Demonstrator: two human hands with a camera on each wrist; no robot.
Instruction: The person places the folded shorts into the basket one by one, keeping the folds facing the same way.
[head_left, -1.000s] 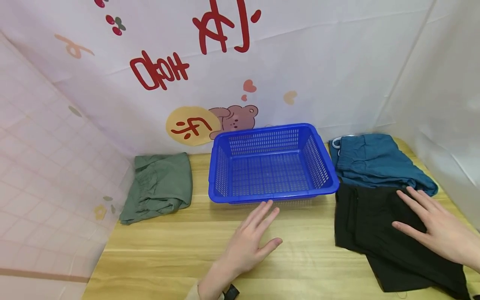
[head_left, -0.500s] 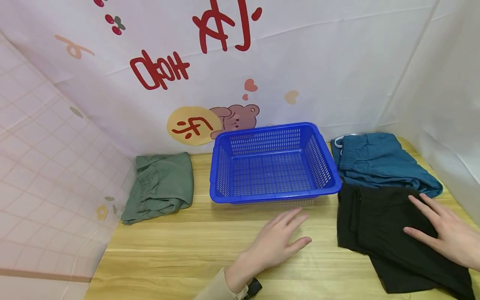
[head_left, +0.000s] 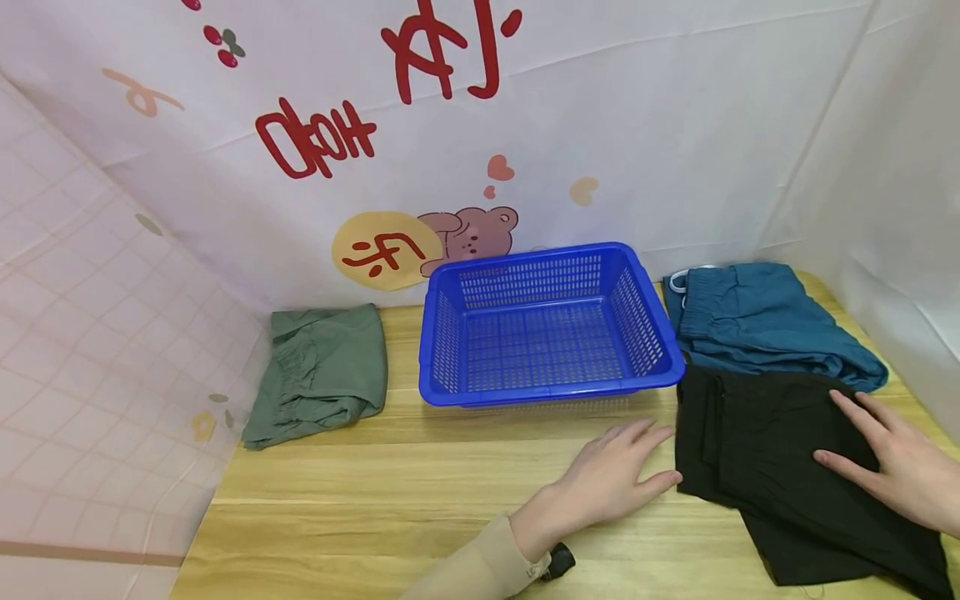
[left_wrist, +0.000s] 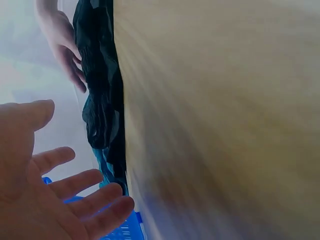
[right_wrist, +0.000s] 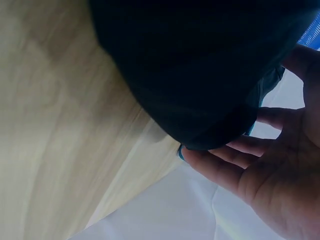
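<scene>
From the head camera, three folded garments and one basket lie on the pale wood-grain worktop. The black garment, matte and limp, sits by the right edge; the right hand rests flat on it, fingers straight and spread. The left hand lies palm-down on bare wood, fingers loosely spread, tips just at the cloth's left hem. A teal garment lies in the far right corner, a green garment towards the far left, and between them a rectangular blue plastic basket with perforated walls.

The left wrist view shows the left hand open beside blurred wood; contact is hard to judge.

The right wrist view shows right-hand fingers extended under dark cloth.
</scene>
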